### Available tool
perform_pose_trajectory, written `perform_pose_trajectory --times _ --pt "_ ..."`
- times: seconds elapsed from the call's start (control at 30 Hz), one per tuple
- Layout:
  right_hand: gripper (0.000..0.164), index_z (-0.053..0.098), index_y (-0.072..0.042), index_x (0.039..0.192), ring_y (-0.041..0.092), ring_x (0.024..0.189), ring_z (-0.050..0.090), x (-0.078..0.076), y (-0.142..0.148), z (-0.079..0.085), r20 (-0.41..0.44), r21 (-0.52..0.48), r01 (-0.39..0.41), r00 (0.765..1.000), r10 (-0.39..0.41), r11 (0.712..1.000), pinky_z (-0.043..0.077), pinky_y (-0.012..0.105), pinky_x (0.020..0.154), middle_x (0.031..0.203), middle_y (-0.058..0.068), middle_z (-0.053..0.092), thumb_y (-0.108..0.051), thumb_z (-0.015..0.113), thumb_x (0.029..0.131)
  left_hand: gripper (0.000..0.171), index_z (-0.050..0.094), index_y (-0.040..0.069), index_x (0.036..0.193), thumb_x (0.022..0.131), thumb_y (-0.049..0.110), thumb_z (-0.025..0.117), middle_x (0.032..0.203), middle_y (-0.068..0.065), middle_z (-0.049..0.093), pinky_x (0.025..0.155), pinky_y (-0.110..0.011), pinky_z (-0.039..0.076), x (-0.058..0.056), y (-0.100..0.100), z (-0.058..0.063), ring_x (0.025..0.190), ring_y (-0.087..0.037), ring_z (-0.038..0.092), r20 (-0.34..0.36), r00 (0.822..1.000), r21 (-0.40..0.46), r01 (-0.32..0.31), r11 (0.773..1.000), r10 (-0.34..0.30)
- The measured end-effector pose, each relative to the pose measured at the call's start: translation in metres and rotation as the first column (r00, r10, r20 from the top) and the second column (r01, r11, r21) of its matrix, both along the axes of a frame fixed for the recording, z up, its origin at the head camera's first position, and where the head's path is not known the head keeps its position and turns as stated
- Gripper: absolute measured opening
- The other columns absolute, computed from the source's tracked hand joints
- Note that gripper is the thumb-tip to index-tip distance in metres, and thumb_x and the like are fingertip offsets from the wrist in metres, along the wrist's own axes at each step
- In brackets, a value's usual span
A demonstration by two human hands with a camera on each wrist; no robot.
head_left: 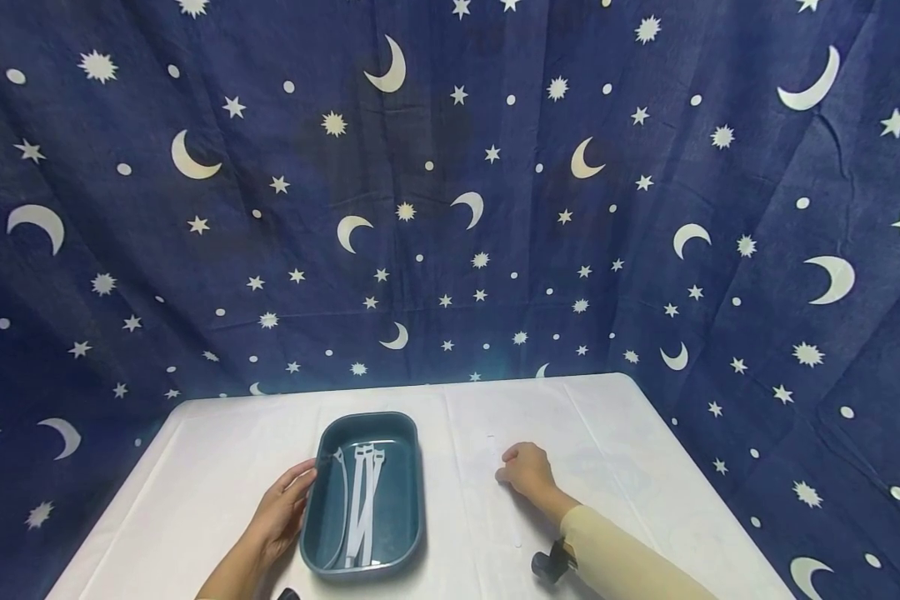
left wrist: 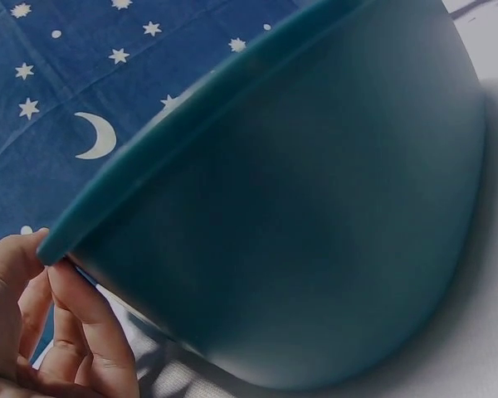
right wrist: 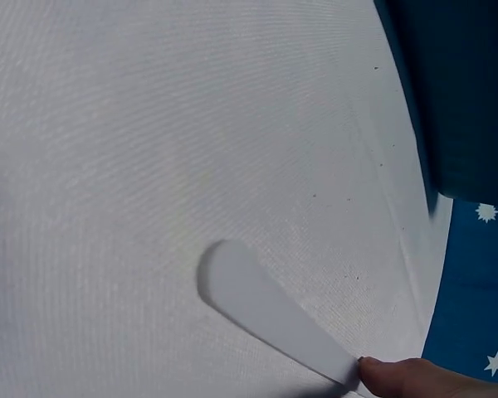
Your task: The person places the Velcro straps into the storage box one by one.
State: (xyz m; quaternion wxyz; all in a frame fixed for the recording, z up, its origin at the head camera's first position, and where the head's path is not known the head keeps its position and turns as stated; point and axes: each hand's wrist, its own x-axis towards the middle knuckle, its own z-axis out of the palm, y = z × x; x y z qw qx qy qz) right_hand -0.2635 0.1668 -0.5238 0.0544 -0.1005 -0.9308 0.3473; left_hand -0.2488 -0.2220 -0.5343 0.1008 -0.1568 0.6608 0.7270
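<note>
A dark teal plastic bin [head_left: 401, 508] stands on the white-covered table. My left hand [head_left: 280, 507] grips its left rim; in the left wrist view the thumb and fingers [left wrist: 87, 311] pinch the edge. Inside lie several white cable straps [head_left: 357, 500] with slotted heads, roughly lengthwise, some overlapping. To the right of the bin, my right hand [head_left: 528, 471] pinches a separate white strap [right wrist: 270, 311] low at the tabletop. Its rounded end shows in the right wrist view, where only the thumb [right wrist: 398, 378] is visible. White on white, most of this strap is hard to make out from the head.
The white tabletop [head_left: 600, 442] extends around the bin and both hands. Behind it and along the right side hangs a dark blue curtain [head_left: 435, 250] with moons and stars. A dark device [head_left: 551, 562] sits at my right wrist.
</note>
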Motion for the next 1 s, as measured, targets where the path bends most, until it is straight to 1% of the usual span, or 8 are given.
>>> perform_pose_trajectory --times 0.07,0.2,0.37,0.47,0.57,0.87,1.0 --pt "0.021 0.067 -0.001 0.084 0.019 0.068 0.056 -0.0005 -0.0014 0.0017 0.011 0.001 0.004 1.000 -0.004 1.000 0.053 0.036 0.066 0.071 0.004 0.059 -0.003 0.080 0.068 0.067 0.040 0.009 0.147 0.093 0.040 0.065 0.108 0.004 0.065 0.085 -0.030 0.059 -0.0003 -0.0003 0.0003 0.092 -0.008 0.065 -0.002 1.000 0.000 -0.004 1.000 0.004" --pt "0.018 0.067 0.000 0.082 0.020 0.068 0.058 -0.0008 -0.0035 0.0060 0.006 0.005 -0.014 1.000 0.014 1.000 0.055 0.039 0.068 0.070 0.005 0.060 0.000 0.078 0.067 0.066 0.042 0.009 0.146 0.092 0.040 0.066 0.103 0.007 0.065 0.084 -0.029 0.059 -0.0007 -0.0007 0.0010 0.091 -0.007 0.065 -0.002 1.000 0.006 -0.009 1.000 0.009" --pt "0.017 0.065 0.001 0.079 0.022 0.068 0.058 0.0003 -0.0052 0.0096 0.004 0.019 -0.029 1.000 0.029 0.999 0.055 0.041 0.069 0.070 0.007 0.060 0.002 0.077 0.067 0.065 0.041 0.009 0.146 0.094 0.040 0.064 0.107 0.005 0.065 0.085 -0.030 0.059 -0.0005 0.0000 0.0016 0.091 -0.007 0.065 0.004 1.000 0.003 -0.004 1.000 0.004" --pt "0.017 0.065 0.000 0.079 0.022 0.070 0.058 -0.0002 -0.0057 0.0089 0.015 0.014 -0.020 1.000 0.020 1.000 0.055 0.041 0.071 0.072 0.007 0.061 0.002 0.077 0.067 0.064 0.040 0.008 0.147 0.095 0.039 0.062 0.108 0.004 0.065 0.085 -0.030 0.059 0.0000 0.0005 0.0016 0.091 -0.007 0.065 0.005 1.000 0.000 -0.001 1.000 0.001" --pt "0.017 0.064 -0.001 0.078 0.022 0.070 0.058 -0.0013 -0.0053 0.0071 0.020 0.005 -0.020 1.000 0.019 1.000 0.055 0.041 0.071 0.072 0.007 0.060 0.001 0.078 0.067 0.064 0.040 0.008 0.147 0.095 0.039 0.063 0.106 0.005 0.066 0.084 -0.030 0.059 0.0001 0.0003 0.0015 0.091 -0.007 0.065 0.003 1.000 0.003 0.001 1.000 -0.001" --pt "0.019 0.064 0.000 0.076 0.018 0.063 0.054 -0.0039 -0.0023 0.0047 -0.007 -0.025 -0.068 0.998 0.068 0.997 0.053 0.036 0.065 0.064 0.004 0.058 0.005 0.076 0.063 0.067 0.038 0.008 0.148 0.094 0.038 0.064 0.099 0.008 0.066 0.079 -0.027 0.059 -0.0005 -0.0003 0.0010 0.088 -0.007 0.065 0.011 1.000 0.003 -0.002 1.000 0.002" --pt "0.019 0.063 -0.001 0.076 0.018 0.062 0.054 -0.0040 -0.0023 0.0068 0.004 -0.030 -0.066 0.998 0.066 0.997 0.052 0.033 0.062 0.065 0.005 0.058 0.005 0.077 0.064 0.068 0.037 0.008 0.148 0.094 0.039 0.065 0.098 0.008 0.066 0.078 -0.028 0.060 -0.0006 -0.0002 0.0009 0.087 -0.006 0.065 0.009 1.000 0.002 -0.002 1.000 0.002"
